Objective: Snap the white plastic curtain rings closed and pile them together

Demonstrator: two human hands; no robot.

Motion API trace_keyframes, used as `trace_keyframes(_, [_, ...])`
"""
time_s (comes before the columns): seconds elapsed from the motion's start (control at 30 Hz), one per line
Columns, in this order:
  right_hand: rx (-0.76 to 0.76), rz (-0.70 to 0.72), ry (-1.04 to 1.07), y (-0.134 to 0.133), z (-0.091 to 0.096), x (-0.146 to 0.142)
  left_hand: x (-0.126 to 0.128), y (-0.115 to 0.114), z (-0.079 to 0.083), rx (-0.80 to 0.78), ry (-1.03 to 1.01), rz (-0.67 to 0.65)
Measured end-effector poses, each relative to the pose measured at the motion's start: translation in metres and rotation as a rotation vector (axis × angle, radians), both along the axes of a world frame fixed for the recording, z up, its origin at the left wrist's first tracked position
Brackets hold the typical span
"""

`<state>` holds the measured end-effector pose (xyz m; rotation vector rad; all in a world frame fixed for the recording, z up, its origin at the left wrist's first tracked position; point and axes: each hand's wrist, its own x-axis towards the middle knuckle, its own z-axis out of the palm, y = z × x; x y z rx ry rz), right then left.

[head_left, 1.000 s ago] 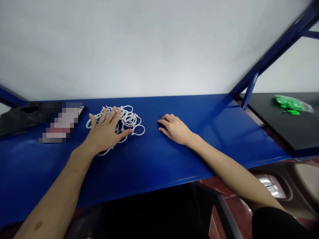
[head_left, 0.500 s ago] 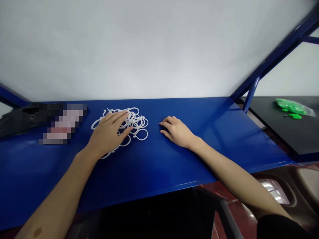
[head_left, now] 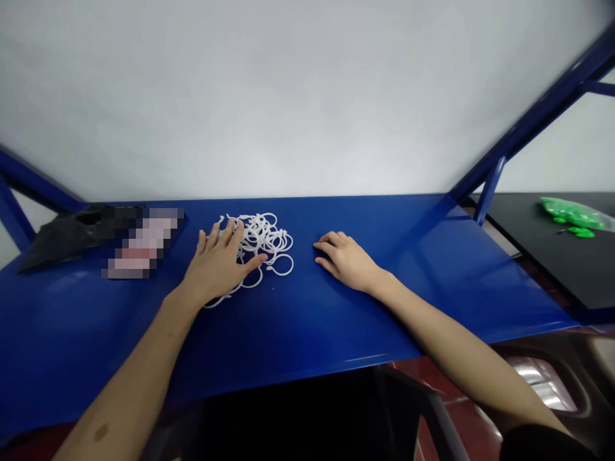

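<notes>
A loose pile of white looped cable ties [head_left: 262, 237] lies on the blue table [head_left: 307, 333]. Over the pile's left part is my left hand [head_left: 218, 262], palm down with its fingers spread, hiding some of the loops. Whether it presses on them I cannot tell. My right hand [head_left: 348, 259] rests on the table to the right of the pile, apart from it. Its fingers are slightly bent and spaced, and nothing shows in them.
A black plastic bag [head_left: 62, 240] and a pixelated flat item [head_left: 144, 243] lie on the left of the table. On a black table [head_left: 542, 250] at right is a clear bag of green pieces [head_left: 571, 211]. Blue frame bars [head_left: 519, 134] slope up beside the white wall.
The fingers of my left hand have spread wider, and the hand has shifted to the left over the pile. My right hand stays in place. The whole view has shifted slightly.
</notes>
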<state>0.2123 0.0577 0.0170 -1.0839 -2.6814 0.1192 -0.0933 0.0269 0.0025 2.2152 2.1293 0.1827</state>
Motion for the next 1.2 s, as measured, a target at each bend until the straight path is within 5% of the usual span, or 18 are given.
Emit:
trace_keyframes(0.73, [0.015, -0.032, 0.048, -0.004, -0.002, 0.001, 0.019, -0.009, 0.002, 0.111, -0.052, -0.114])
trace_keyframes(1.2, [0.144, -0.304, 0.066, 0.028, -0.023, 0.026, 0.017, -0.011, 0.000, 0.150, -0.083, -0.178])
